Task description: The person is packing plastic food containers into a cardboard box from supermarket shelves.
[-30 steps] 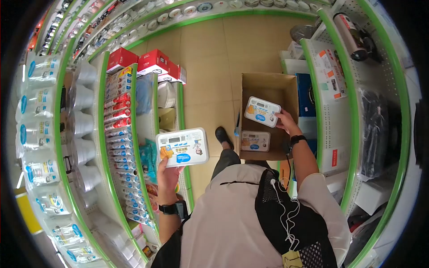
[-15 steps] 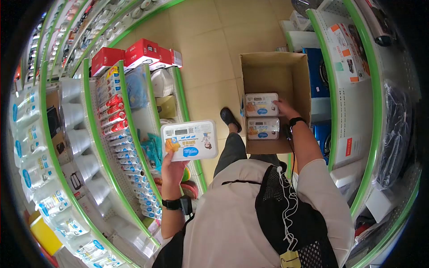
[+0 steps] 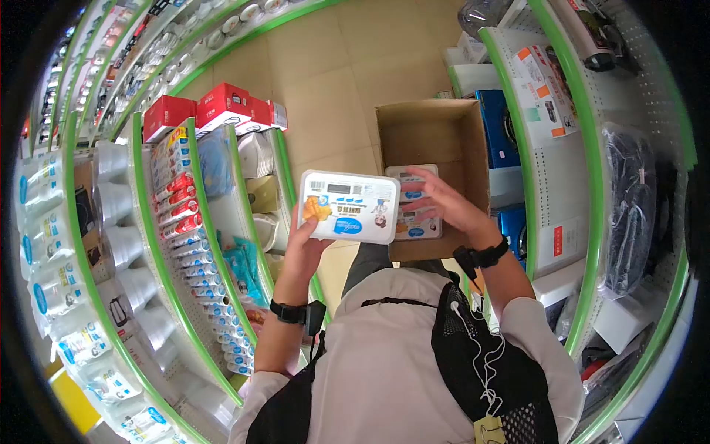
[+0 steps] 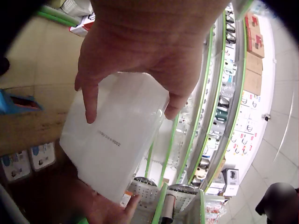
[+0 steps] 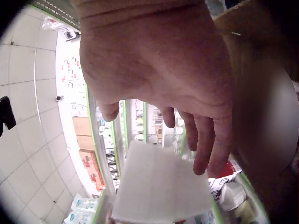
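Observation:
My left hand [image 3: 299, 248] grips a white lidded pack [image 3: 350, 207] by its lower left corner, thumb on the printed face; the left wrist view shows fingers spread over the pack's plain back [image 4: 117, 135]. Just right of the pack, my right hand [image 3: 452, 207] is raised with its fingers extended and holds nothing. In the right wrist view its fingers [image 5: 204, 144] hang above the white pack [image 5: 161, 186], apart from it. Two similar packs, one of them [image 3: 418, 226], lie side by side in a cardboard box [image 3: 433, 133], partly hidden by the hand and the held pack.
Green-edged shelves stand on both sides, the left ones [image 3: 103, 296] with wrapped packs and bowls, the right ones [image 3: 556, 192] with boxed goods. Red boxes [image 3: 222, 103] top the left shelf's end. Tiled floor [image 3: 318, 81] runs between them. White earphone cords hang at the chest.
The right hand placed its pack in the box beside the other, let go and rose leftward out of it. The left hand brought its pack rightward, near the box's left edge.

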Motion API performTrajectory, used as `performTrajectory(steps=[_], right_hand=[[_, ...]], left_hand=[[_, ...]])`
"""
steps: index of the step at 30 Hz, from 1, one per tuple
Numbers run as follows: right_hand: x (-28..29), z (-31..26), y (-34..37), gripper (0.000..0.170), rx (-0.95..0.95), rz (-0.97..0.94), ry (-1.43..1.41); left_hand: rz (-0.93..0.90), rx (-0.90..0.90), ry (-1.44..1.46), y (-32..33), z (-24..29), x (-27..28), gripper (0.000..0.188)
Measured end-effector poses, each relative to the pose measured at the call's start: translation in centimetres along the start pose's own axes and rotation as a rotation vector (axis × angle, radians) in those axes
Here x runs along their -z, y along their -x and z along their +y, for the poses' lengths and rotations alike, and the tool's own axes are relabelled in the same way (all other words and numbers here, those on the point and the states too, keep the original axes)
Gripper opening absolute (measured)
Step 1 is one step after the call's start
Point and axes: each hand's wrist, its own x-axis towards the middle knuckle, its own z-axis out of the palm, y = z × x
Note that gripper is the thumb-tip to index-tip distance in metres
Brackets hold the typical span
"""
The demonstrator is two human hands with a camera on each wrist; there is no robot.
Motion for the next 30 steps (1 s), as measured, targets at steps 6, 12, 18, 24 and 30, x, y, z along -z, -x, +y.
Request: performTrajectory(steps=[6, 12, 18, 24, 30], right_hand=[[-1.6, 0.6, -0.2, 0.068, 0.358, 0.186, 0.331], [4.2, 0.7, -0.5, 0.050, 0.323, 0.322, -0.145], [10.2, 1.5, -3.1, 0.051, 0.322, 0.559, -0.033], [16.6, 5.9, -10.6, 0.058, 0.366, 0.688, 0.213], [23.4, 11.8, -18.1, 0.062, 0.201, 0.669, 0.300]], left_hand=[[-0.108, -0.078, -0.166, -2.3, -0.9, -4.3, 0.089], [-0.218, -0.055, -0.246, -3.5, -1.9, -4.7, 0.095], [-0.188, 0.087, -0.301, -5.3, -5.6, -1.8, 0.063], [-0.137, 0.189, -0.510, -9.3, -9.5, 0.0, 0.049], [-0.123, -0.098, -0.814, -14.7, -14.2, 0.9, 0.049]])
